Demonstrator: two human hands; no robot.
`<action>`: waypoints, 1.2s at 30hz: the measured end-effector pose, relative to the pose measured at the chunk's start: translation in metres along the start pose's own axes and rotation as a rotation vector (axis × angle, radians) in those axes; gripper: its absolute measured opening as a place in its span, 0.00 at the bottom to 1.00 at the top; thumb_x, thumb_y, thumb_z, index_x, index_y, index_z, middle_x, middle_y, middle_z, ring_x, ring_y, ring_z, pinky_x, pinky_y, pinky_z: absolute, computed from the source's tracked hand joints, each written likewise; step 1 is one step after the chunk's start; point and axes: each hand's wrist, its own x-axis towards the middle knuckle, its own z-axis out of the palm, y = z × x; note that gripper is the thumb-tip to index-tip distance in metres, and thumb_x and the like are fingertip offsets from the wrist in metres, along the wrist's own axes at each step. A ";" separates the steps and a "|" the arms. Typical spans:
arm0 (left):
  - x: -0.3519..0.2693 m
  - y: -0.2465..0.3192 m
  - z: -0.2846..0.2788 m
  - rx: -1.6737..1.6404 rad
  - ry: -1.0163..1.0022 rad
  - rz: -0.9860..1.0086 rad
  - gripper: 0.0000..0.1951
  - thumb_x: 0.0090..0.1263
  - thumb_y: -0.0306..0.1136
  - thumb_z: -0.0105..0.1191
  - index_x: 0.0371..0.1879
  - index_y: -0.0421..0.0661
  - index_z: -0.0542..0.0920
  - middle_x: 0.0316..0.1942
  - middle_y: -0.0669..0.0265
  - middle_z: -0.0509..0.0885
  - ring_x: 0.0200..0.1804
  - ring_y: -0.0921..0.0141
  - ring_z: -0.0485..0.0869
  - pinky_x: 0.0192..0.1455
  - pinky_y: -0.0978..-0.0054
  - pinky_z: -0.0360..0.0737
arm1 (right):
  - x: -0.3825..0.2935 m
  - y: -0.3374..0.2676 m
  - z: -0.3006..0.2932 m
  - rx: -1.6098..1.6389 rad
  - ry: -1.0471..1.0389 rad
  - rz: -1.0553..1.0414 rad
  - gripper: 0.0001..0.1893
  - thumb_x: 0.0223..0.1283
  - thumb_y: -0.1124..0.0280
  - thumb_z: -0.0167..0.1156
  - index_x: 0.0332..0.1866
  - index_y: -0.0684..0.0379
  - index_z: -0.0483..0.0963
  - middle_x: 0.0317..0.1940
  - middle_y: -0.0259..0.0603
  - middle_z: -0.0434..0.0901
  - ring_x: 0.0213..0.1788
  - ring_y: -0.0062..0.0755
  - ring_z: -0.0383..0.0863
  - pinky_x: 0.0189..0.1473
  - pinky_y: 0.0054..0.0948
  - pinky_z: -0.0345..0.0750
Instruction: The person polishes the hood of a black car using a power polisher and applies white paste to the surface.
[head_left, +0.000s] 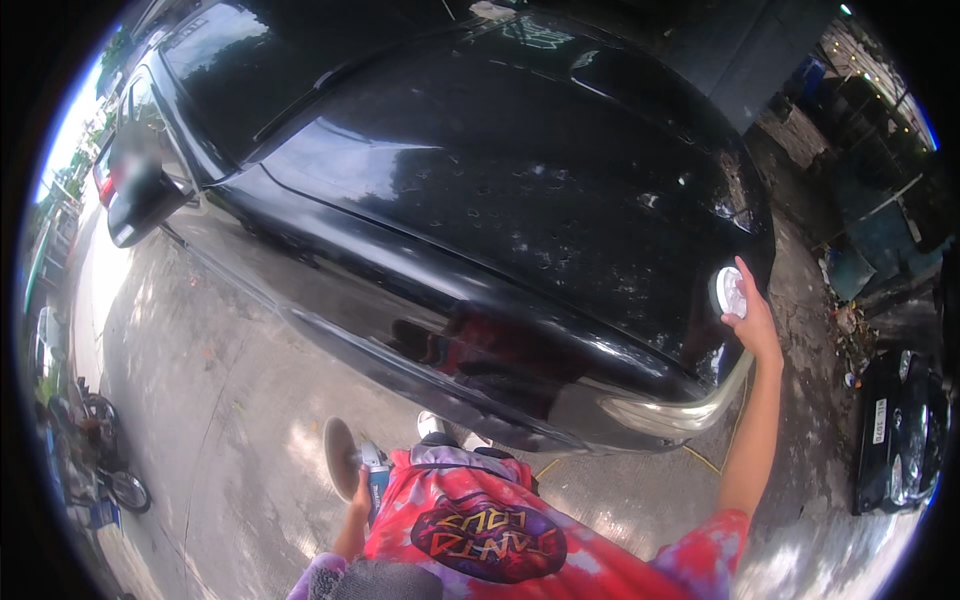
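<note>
A car with a glossy black hood (525, 165) stands before me. My right hand (757, 326) is stretched out over the hood's front corner, above the headlight (675, 412). It grips a round white object (730, 291), maybe a tin or a pad; its far side and whether it touches the paint are unclear. Low at my left side, my left hand (361, 499) is around the blue body of a Makita power polisher (376, 476). The polisher's round pad (341, 459) faces away to the left, clear of the car. Pale specks and reflections mark the hood.
The side mirror (146, 206) juts out at the far left. A yellow cord (701, 459) lies on the concrete ground (247, 420) by the front bumper. Motorcycles (112, 465) stand at left, another black car (900, 435) at right. Grey cloth (379, 581) shows at my chest.
</note>
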 end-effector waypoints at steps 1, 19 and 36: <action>0.003 0.002 0.000 -0.007 -0.004 -0.004 0.54 0.66 0.81 0.41 0.71 0.37 0.72 0.58 0.54 0.83 0.60 0.65 0.80 0.68 0.71 0.70 | 0.004 -0.005 0.002 0.013 -0.019 0.012 0.59 0.44 0.90 0.72 0.81 0.33 0.53 0.67 0.56 0.76 0.71 0.51 0.74 0.71 0.43 0.73; 0.030 0.022 0.020 0.023 -0.007 -0.108 0.53 0.67 0.80 0.41 0.71 0.37 0.71 0.59 0.54 0.83 0.61 0.64 0.80 0.68 0.70 0.71 | 0.025 -0.018 0.001 -0.016 -0.024 -0.064 0.59 0.45 0.75 0.79 0.82 0.34 0.50 0.61 0.56 0.80 0.66 0.53 0.78 0.69 0.44 0.74; 0.029 0.011 0.016 0.036 -0.040 -0.097 0.53 0.68 0.79 0.40 0.72 0.37 0.71 0.59 0.54 0.82 0.61 0.64 0.80 0.68 0.70 0.71 | 0.009 -0.004 -0.001 -0.014 0.046 -0.002 0.68 0.39 0.75 0.82 0.84 0.35 0.43 0.63 0.55 0.77 0.69 0.53 0.75 0.71 0.44 0.71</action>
